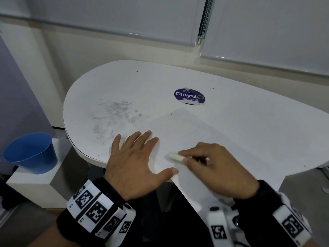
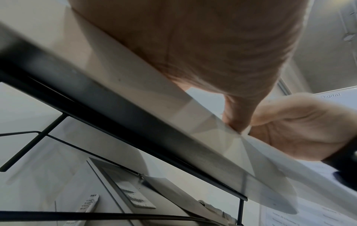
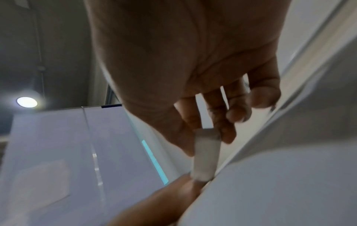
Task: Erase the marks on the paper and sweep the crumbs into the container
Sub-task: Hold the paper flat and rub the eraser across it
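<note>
Right hand (image 1: 211, 168) pinches a white eraser (image 1: 176, 156) between thumb and fingertips, its free end down on the sheet of paper (image 1: 204, 139). Left hand (image 1: 135, 157) lies flat, fingers spread and relaxed, pressing the paper's left edge onto the white table (image 1: 249, 97); thumb at the sheet's near corner, which overhangs the table edge. Marks on the paper look very faint, hard to read. Blue container (image 1: 30, 152) sits on a low white block (image 1: 35, 186) left of the table, well apart from the paper. Erasing step likely underway. To do it well: short strokes away from the holding hand, firm hold-down so the overhanging sheet won't crease or slide, light pressure, keep crumbs on the sheet for sweeping.
</note>
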